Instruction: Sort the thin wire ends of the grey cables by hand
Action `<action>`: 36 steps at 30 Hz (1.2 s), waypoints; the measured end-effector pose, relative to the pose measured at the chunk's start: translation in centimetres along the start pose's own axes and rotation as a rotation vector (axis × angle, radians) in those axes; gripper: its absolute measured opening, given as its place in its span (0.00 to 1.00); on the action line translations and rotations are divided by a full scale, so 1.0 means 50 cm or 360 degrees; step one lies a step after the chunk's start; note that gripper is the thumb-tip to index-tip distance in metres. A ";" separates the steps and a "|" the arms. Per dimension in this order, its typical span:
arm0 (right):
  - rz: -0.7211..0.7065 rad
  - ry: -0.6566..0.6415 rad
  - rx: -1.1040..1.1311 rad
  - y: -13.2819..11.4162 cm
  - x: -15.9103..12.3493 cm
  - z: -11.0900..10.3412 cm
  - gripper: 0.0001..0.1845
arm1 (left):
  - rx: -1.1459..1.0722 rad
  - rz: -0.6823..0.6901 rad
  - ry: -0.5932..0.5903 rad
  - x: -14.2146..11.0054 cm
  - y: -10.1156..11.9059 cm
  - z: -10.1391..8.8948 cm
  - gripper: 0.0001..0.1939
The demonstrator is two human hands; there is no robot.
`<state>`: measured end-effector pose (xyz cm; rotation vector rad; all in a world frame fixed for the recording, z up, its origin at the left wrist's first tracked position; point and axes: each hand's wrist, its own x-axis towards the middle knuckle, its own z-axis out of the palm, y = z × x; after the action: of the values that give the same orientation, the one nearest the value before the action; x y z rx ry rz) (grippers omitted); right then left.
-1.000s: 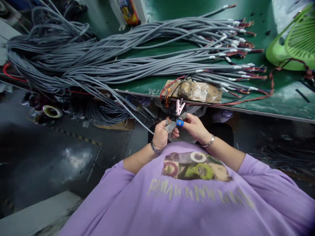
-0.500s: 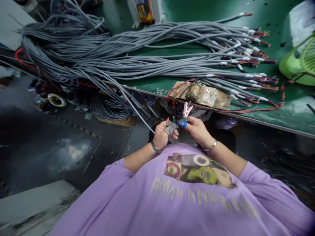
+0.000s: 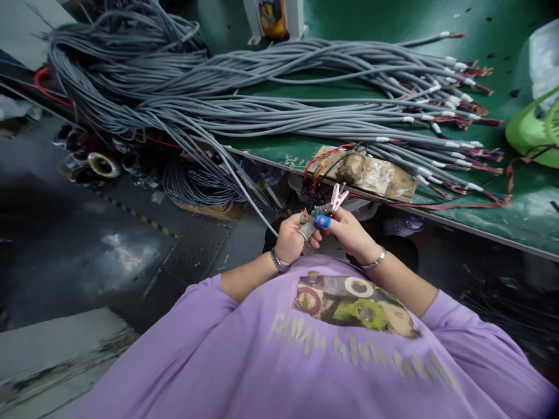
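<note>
My left hand [image 3: 293,238], its thumb wrapped in grey tape, is closed on the end of a grey cable [image 3: 253,201]. Thin coloured wires [image 3: 305,215] fan out at its fingertips. My right hand [image 3: 349,233], with a blue wrap on the thumb, pinches at these wires; the fingertips of both hands meet. Just above the right fingers stands a pink clip [image 3: 338,198], and whether they touch it I cannot tell. Behind the hands, a taped wooden block [image 3: 382,176] sits at the bench edge with red and black leads.
Many grey cables [image 3: 262,119] with stripped, white-tagged ends lie across the green bench [image 3: 371,17]. A light green basket [image 3: 530,131] stands at the right. Below the bench are a cable coil [image 3: 196,189] and wire spools [image 3: 103,164].
The view has shifted slightly, so the bench appears farther right. My right thumb has come closer to the left fingertips, over the wires. The left hand still grips the cable.
</note>
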<state>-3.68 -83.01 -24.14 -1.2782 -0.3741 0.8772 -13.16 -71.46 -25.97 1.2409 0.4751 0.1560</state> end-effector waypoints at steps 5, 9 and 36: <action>-0.0020 0.0096 -0.0050 -0.004 0.002 0.009 0.23 | 0.0145 -0.0017 -0.0045 -0.005 0.002 -0.001 0.22; -0.0006 0.0188 -0.0103 0.010 -0.001 -0.002 0.23 | 0.0164 -0.0025 -0.0024 -0.009 0.005 0.002 0.22; -0.0012 0.0352 0.0139 0.034 -0.007 0.019 0.21 | -0.0103 -0.0018 0.0230 -0.002 0.004 0.011 0.21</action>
<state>-5.16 -82.59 -25.35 -1.2770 -0.1637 0.7290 -12.99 -71.90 -25.62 1.1683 0.5976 0.2505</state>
